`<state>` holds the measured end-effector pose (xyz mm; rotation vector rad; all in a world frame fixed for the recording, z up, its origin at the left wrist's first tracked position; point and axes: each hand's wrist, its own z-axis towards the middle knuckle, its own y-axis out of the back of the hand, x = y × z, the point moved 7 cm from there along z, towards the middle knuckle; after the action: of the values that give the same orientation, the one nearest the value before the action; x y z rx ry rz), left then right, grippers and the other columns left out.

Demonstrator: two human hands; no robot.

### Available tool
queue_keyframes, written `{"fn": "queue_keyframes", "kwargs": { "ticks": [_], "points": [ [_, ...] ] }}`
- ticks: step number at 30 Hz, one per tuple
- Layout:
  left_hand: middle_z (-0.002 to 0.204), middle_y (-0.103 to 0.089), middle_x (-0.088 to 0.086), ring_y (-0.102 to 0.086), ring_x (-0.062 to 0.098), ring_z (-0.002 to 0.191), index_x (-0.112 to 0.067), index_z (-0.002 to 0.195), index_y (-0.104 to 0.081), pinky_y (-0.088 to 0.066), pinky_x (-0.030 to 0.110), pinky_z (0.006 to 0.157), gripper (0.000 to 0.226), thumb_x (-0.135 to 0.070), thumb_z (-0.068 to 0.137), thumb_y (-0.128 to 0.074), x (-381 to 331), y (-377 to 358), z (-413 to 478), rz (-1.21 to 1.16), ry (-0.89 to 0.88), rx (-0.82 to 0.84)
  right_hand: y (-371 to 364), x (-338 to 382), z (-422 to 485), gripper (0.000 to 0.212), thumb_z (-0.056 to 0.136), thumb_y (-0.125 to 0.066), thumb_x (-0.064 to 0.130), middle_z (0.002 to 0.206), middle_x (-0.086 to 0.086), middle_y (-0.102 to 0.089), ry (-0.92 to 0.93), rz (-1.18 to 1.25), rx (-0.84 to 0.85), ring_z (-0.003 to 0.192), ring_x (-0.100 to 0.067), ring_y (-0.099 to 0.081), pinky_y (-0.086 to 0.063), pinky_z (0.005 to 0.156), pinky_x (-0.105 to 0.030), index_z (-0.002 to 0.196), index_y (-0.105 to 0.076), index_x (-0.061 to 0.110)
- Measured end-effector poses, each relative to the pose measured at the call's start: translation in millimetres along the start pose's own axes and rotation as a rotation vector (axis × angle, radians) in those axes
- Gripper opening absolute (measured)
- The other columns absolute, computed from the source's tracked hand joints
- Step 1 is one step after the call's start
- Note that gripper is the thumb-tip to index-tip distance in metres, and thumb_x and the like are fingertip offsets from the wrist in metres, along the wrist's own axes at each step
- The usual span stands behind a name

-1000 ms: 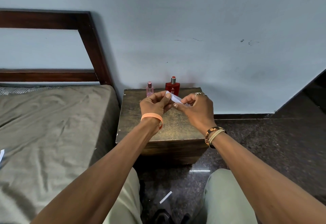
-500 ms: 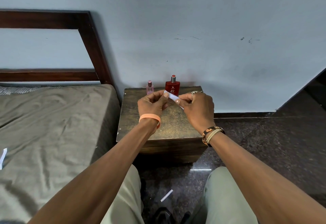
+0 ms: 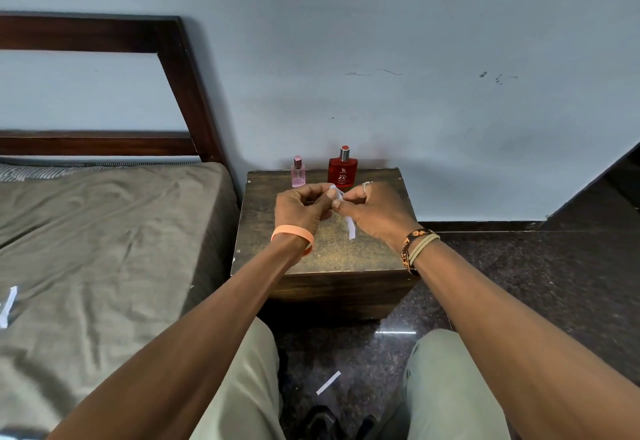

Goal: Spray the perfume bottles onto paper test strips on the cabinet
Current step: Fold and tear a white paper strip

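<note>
**Strip.** The paper test strip (image 3: 350, 228) is held above the middle of the cabinet (image 3: 346, 259). Its upper end is pinched at your fingertips. Its free end hangs down toward the cabinet top, beside the heel of your right hand (image 3: 374, 211). You cannot tell from here whether the lower tip touches the wood. No wet mark is legible on the paper.

**Bottles.** Both stand upright at the far edge of the cabinet, by the wall and just beyond your knuckles. The small pink perfume bottle (image 3: 298, 173) is on the left and the larger red perfume bottle (image 3: 343, 171) is to its right, near it but apart. Neither is in a hand.

**Progress (judged).** This is the preparation stage.
- One strip is ready in your hands.
- No strip lies on the cabinet top.
- No spraying is under way.
- Left to do: free a hand, lift a bottle, spray the strip, then repeat with the other bottle.

**Hand pose.**
- Your left hand (image 3: 301, 205) pinches the strip's upper end between thumb and forefinger, with the other fingers curled in.
- Your right hand pinches the same end from the right, its thumb tip close against the left thumb.
- Both forearms reach forward and converge over the cabinet.

**Further out.** A spare strip (image 3: 328, 383) lies on the dark floor between your knees. Another white slip (image 3: 7, 304) lies on the bed (image 3: 104, 231) at the far left.
</note>
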<state>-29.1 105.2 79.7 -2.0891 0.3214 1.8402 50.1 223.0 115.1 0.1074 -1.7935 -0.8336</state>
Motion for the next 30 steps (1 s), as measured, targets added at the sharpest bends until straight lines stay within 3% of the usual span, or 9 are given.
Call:
{"fn": "queue_keyframes", "kwargs": {
  "ticks": [3, 7, 13, 17, 24, 27, 30],
  "points": [
    [0.088, -0.073, 0.012, -0.070, 0.020, 0.082, -0.004, 0.092, -0.072, -0.060, 0.033, 0.076, 0.011, -0.010, 0.083, -0.072, 2, 2, 0, -0.043, 0.057, 0.034, 0, 6, 4, 0.012, 0.087, -0.072, 0.029, 0.086, 0.004, -0.072, 0.040, 0.001, -0.005, 0.084, -0.009, -0.065, -0.049, 0.069, -0.023, 0.090, -0.076, 0.017],
    [0.084, -0.072, 0.011, -0.069, 0.017, 0.076, 0.000, 0.094, -0.070, -0.060, 0.029, 0.073, 0.013, -0.009, 0.084, -0.071, 1, 6, 2, -0.061, 0.132, 0.065, -3, 13, 9, 0.014, 0.089, -0.071, 0.028, 0.085, -0.001, -0.073, 0.099, -0.103, -0.011, 0.083, -0.014, -0.066, -0.055, 0.077, -0.035, 0.086, -0.076, 0.014],
    [0.088, -0.072, 0.018, -0.069, 0.023, 0.080, -0.006, 0.086, -0.071, -0.060, 0.027, 0.070, 0.002, -0.008, 0.085, -0.069, -3, 12, 7, 0.026, 0.128, 0.101, -13, 20, 22, 0.016, 0.088, -0.067, 0.024, 0.075, -0.003, -0.071, 0.140, -0.349, -0.002, 0.072, -0.018, -0.066, -0.050, 0.059, -0.029, 0.079, -0.075, 0.013],
    [0.083, -0.072, 0.014, -0.069, 0.019, 0.074, -0.005, 0.085, -0.071, -0.060, 0.027, 0.070, 0.003, -0.007, 0.085, -0.069, -1, 20, 11, 0.066, 0.106, 0.104, -22, 24, 24, 0.017, 0.089, -0.065, 0.028, 0.071, 0.003, -0.069, 0.173, -0.390, -0.033, 0.064, -0.008, -0.059, -0.035, 0.051, -0.021, 0.080, -0.076, 0.019],
    [0.083, -0.070, 0.015, -0.068, 0.019, 0.074, -0.004, 0.085, -0.071, -0.060, 0.030, 0.072, 0.005, -0.007, 0.087, -0.067, 20, 38, 34, 0.209, 0.192, 0.092, -50, 24, 32, 0.026, 0.087, -0.064, 0.029, 0.059, 0.001, -0.066, 0.232, -0.418, -0.116, 0.053, -0.012, -0.056, -0.049, 0.054, -0.029, 0.067, -0.075, 0.015],
    [0.073, -0.067, 0.011, -0.065, 0.016, 0.067, -0.005, 0.077, -0.068, -0.060, 0.031, 0.070, 0.012, -0.006, 0.088, -0.065, 35, 48, 41, 0.137, 0.310, 0.082, -65, 22, 34, 0.027, 0.088, -0.062, 0.028, 0.053, 0.003, -0.059, 0.278, -0.457, -0.148, 0.050, -0.013, -0.051, -0.038, 0.048, -0.026, 0.068, -0.075, 0.016],
    [0.064, -0.064, 0.008, -0.061, 0.012, 0.055, -0.004, 0.078, -0.065, -0.057, 0.024, 0.054, 0.015, -0.008, 0.092, -0.061, 54, 69, 49, 0.016, 0.453, -0.014, -84, 23, 33, 0.028, 0.091, -0.060, 0.029, 0.052, 0.004, -0.056, 0.352, -0.437, -0.127, 0.049, -0.011, -0.046, -0.027, 0.048, -0.023, 0.070, -0.074, 0.018]
  ]
}}
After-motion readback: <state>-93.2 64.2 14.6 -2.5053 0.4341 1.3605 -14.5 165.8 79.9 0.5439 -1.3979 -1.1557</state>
